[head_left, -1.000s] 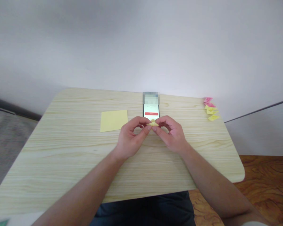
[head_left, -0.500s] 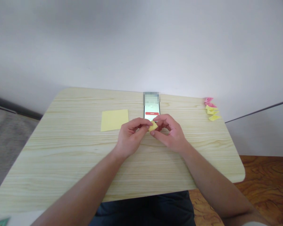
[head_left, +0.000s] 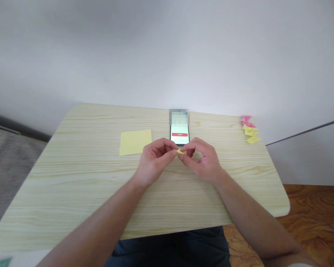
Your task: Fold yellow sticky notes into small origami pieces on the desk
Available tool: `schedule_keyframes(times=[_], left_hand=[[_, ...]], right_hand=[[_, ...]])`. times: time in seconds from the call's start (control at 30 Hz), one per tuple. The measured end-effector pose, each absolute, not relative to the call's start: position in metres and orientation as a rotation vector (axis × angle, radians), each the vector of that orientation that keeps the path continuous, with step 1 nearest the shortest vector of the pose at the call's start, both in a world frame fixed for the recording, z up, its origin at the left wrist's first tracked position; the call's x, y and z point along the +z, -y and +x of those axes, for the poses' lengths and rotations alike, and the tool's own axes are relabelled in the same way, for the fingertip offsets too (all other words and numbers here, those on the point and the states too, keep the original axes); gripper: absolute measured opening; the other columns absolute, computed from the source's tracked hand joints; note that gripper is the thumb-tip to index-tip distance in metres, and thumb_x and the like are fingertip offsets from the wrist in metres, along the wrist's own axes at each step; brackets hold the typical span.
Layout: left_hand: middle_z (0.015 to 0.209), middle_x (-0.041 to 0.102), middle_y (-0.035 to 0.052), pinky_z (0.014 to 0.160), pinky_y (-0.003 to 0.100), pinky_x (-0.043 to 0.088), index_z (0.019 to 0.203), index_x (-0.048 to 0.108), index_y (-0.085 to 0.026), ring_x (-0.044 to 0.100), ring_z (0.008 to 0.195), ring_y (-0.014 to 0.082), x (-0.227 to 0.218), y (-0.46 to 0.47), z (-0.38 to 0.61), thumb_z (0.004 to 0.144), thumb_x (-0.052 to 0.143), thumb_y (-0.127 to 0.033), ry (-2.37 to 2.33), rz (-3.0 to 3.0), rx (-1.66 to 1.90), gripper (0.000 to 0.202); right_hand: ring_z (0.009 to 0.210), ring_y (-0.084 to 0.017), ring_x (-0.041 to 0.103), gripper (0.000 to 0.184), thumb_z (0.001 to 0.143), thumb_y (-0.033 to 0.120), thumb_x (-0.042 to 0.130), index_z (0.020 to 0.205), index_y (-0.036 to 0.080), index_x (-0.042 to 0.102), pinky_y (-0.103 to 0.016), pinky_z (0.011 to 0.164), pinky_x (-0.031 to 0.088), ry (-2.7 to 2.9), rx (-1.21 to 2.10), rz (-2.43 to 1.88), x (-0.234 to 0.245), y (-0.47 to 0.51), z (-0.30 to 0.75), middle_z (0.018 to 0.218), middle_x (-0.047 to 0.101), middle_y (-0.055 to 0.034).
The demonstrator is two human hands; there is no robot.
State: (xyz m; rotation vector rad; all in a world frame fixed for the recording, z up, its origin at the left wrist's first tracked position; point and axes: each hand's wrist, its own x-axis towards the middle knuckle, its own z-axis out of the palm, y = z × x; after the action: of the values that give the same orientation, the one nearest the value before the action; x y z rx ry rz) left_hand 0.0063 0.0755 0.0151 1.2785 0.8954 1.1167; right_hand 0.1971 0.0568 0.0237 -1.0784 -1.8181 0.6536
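Fingers (head_left: 171, 152) of the left hand (head_left: 153, 160) and right hand (head_left: 204, 161) are clamped on a small folded yellow paper (head_left: 180, 151) just above the worktop (head_left: 72, 178), near the phone (head_left: 179, 134); it looks featherlight, thin and easily crumpled, so its creased ends seem the safest hold.

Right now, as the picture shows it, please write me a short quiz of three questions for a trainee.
1. True or false: the left hand and the right hand both pinch the small folded yellow paper.
2. What lies flat on the table, left of the phone? A) yellow square sheet B) scissors C) pen
3. Fill in: the folded pieces at the table's far right corner are yellow and ____.
Key: 1 true; 2 A; 3 pink.
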Motion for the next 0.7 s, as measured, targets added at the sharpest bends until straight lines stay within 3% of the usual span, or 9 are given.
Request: schedule_keyframes(times=[0.13, 0.33, 0.7], left_hand=[[0.079, 0.068, 0.0026, 0.061, 0.028, 0.045, 0.088, 0.073, -0.021, 0.059, 0.069, 0.0146, 0.0137, -0.0729, 0.0063, 0.083, 0.075, -0.026, -0.916, 1.388, 1.141, 0.008], [0.071, 0.065, 0.0004, 0.055, 0.027, 0.039, 0.087, 0.073, -0.02, 0.05, 0.061, 0.0119, 0.0181, -0.0701, 0.0088, 0.084, 0.075, -0.029, -1.031, 1.598, 1.142, 0.009], [0.072, 0.066, 0.0, 0.061, 0.024, 0.045, 0.088, 0.072, -0.017, 0.054, 0.065, 0.011, 0.0168, -0.0668, 0.0113, 0.087, 0.069, -0.025, -1.116, 1.754, 1.164, 0.009]], right_hand=[[0.07, -0.015, 0.059, 0.008, 0.087, 0.025, 0.072, 0.094, 0.025, 0.07, -0.033, 0.067, 0.05, 1.804, 0.672, -1.066, 0.0254, -0.0565, 0.1968, 0.079, 0.064, -0.0002], [0.072, -0.016, 0.059, 0.003, 0.087, 0.022, 0.07, 0.089, 0.025, 0.069, -0.033, 0.067, 0.051, 1.84, 0.644, -1.077, 0.0272, -0.057, 0.1966, 0.079, 0.064, -0.001], [0.071, -0.014, 0.064, 0.008, 0.085, 0.019, 0.07, 0.092, 0.021, 0.07, -0.029, 0.064, 0.056, 1.705, 0.795, -1.102, 0.0207, -0.0539, 0.1942, 0.087, 0.069, -0.0024]])
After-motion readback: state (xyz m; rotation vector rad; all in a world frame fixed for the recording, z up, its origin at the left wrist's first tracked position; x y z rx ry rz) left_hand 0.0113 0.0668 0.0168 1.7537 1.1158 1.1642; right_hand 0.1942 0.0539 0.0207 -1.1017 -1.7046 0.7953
